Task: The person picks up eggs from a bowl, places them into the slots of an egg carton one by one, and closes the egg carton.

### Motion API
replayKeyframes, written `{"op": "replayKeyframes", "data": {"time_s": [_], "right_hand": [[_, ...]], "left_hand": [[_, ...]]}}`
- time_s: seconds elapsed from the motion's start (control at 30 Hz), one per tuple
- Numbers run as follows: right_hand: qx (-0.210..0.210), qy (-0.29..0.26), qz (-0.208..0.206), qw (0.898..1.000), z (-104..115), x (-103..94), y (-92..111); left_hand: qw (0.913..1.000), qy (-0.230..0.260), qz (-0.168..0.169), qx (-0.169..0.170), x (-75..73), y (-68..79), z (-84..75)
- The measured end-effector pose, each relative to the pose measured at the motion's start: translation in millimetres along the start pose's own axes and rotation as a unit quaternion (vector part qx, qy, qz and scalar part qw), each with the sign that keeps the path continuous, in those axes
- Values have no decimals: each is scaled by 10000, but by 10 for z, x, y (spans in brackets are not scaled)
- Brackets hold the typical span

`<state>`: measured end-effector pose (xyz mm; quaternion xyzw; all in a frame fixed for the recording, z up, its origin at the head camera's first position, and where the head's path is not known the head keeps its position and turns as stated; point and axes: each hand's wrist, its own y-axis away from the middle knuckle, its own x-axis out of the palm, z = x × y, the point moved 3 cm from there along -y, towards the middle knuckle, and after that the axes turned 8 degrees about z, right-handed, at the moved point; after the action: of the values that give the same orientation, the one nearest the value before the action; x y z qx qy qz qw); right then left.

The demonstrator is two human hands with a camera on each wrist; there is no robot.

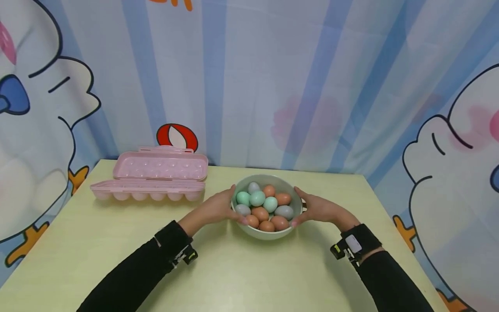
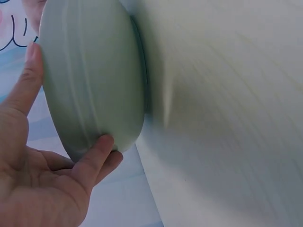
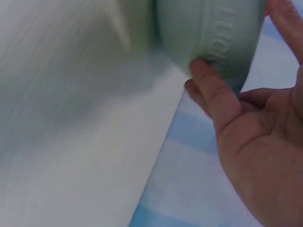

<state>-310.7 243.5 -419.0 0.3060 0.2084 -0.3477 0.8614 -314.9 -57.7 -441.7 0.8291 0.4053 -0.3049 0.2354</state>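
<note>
A pale green bowl [image 1: 265, 235] is gripped from both sides, low over the table. My left hand [image 1: 216, 210] holds its left wall, thumb at the rim and fingers bent against the outside, as the left wrist view shows on the bowl [image 2: 102, 75]. On the opposite side my right hand [image 1: 322, 211] grips the wall the same way, next to raised letters [image 3: 222, 28] in the right wrist view. Inside lie several eggs: brown ones [image 1: 260, 213], mint green ones [image 1: 257, 198] and grey ones [image 1: 284, 212]. Whether the base touches the table cannot be told.
A pink egg carton [image 1: 161, 167] stands at the back left of the pale yellow table [image 1: 241, 277], its lid tilted up and its row of cups facing forward. Behind the table hangs a blue striped cloth [image 1: 249, 86] with cartoon figures.
</note>
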Motion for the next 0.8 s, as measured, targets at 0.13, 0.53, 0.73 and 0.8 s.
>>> {"op": "replayKeyframes", "data": {"time_s": [0.13, 0.53, 0.73, 0.8], "right_hand": [[-184, -428, 79, 9989, -167, -72, 0], [-332, -924, 185, 9950, -428, -290, 57], [-140, -918, 151, 9956, -481, -405, 41], [-69, -924, 162, 9956, -497, -447, 50]], "left_hand": [[9998, 142, 30, 138, 21, -126, -40], [9986, 382, 73, 347, 59, -469, -177], [9982, 441, 93, 394, 57, -617, -188], [9977, 501, 110, 454, 67, -677, -198]]}}
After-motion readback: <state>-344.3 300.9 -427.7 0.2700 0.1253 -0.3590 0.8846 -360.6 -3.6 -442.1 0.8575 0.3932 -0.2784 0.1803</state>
